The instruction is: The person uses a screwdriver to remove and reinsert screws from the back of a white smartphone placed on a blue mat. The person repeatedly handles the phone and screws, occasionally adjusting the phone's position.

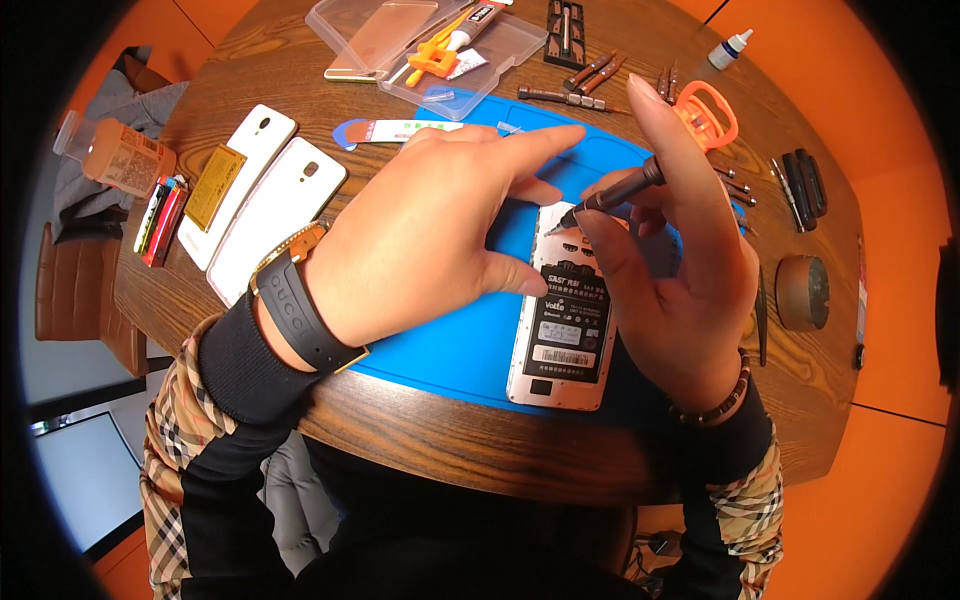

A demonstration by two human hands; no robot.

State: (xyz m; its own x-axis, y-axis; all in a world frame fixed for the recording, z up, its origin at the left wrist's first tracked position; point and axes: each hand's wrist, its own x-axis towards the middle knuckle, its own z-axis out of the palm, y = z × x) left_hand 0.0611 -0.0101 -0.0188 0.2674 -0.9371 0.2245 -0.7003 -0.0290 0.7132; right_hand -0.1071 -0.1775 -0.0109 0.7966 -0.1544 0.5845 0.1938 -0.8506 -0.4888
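A smartphone (545, 387) with its back cover off lies on the blue work mat (430, 350), showing a black battery label and a pinkish metal frame. My right hand (690, 280) grips a dark precision screwdriver (628, 187) between thumb and fingers, index finger raised along the handle. Its tip points down at the upper left of the phone; whether a screw sits under it is too small to tell. Spread out at the phone's left side is my left hand (410, 230), its thumb touching the edge and its index finger stretched beyond the top.
Two white phone covers (285, 185) and a gold battery (216, 187) lie left. Behind the mat stands a clear plastic box (500, 60) with orange tools. Screwdriver bits (575, 98), an orange suction cup (708, 118), a small bottle (730, 48) and a round tin (803, 292) are farther right.
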